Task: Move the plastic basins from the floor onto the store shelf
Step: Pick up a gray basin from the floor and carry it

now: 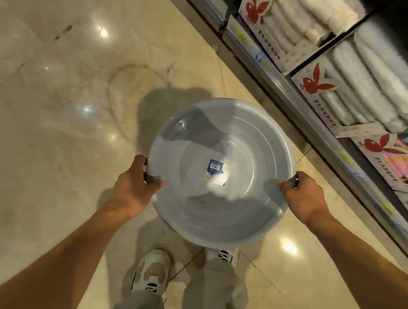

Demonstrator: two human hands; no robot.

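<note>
1. Grey plastic basin [220,175], round, held up over the floor [47,118], open side facing cam, in front of the person's legs.
2. L hand [136,185] closed on basin's left rim; thumb over the rim edge, fingers wrapped under/behind.
3. R hand [300,195] closed on the right rim, thumb on top, fingers curled round the edge.
4. Blue/white label sticker [215,171] stuck at centre of basin's inside bottom; text too small to read.
5. Basin is off the floor, beside the store shelf [291,92] edge on the right, not touching it.
6. Shelf holds boxed white towels [364,78] w/ red rabbit logo; further along, a box of multicolour ones [406,161].
7. Glossy beige marble-look floor, light glare spots. Pale sneakers [151,272] and grey trousers visible below basin.
</note>
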